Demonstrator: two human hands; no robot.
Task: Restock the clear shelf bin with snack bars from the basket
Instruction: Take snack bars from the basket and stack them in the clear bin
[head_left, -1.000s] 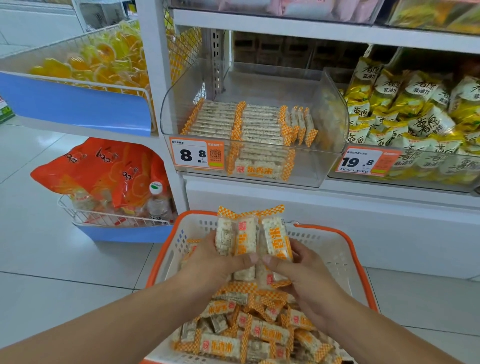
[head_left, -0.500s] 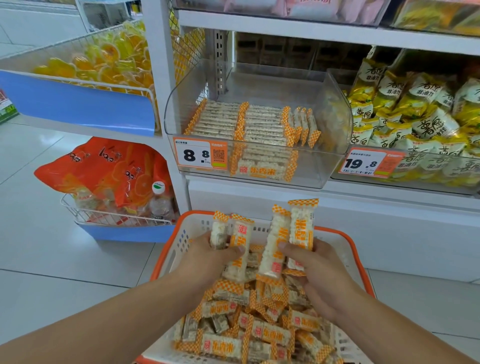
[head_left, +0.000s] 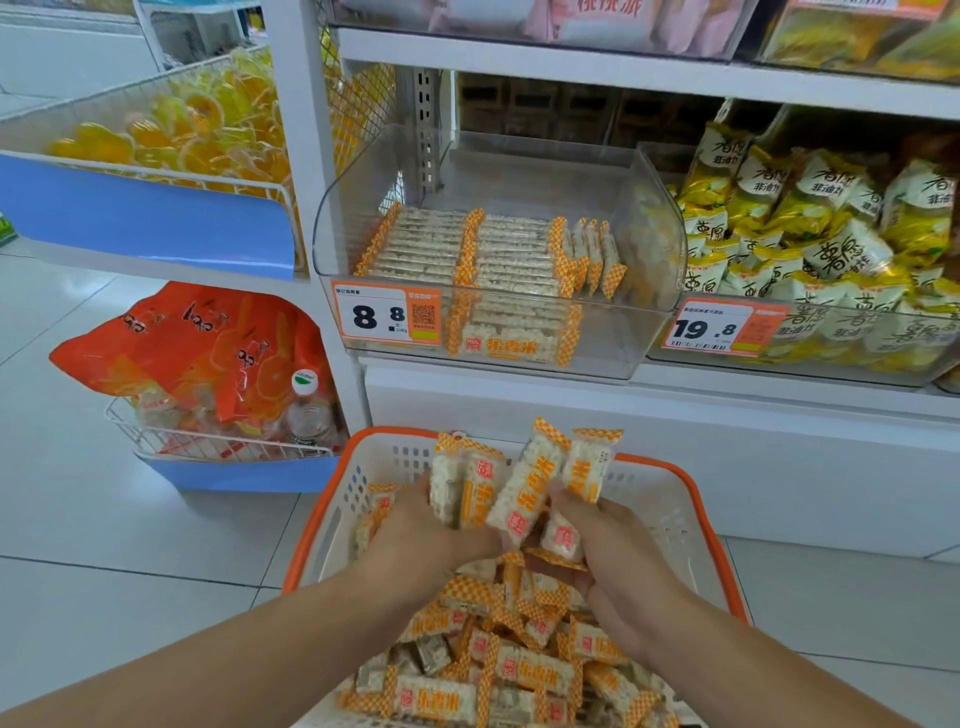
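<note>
Both hands are closed on snack bars over the basket: the left hand (head_left: 426, 535) grips two bars upright, and the right hand (head_left: 618, 566) holds another two or three, fanned out and tilted toward one o'clock, though how many sit under its fingers is hard to tell. The held bars (head_left: 524, 488) touch each other between the two hands, gathered into one bunch just above the loose pile of bars (head_left: 498, 660) that fills the orange-rimmed basket (head_left: 711, 525). The step in hand looks like collecting a handful and squaring it up before it goes on the shelf. The clear bin (head_left: 644, 249) stands at twelve o'clock from the hands, well apart and higher, with two neat rows of bars (head_left: 467, 249) lying flat and a few standing on edge at their three o'clock side. The bin's right part looks free, as does the space above the rows. The next move probably calls for lifting the bunch over the bin's low front wall and laying it in line with the rows without spilling any.
</note>
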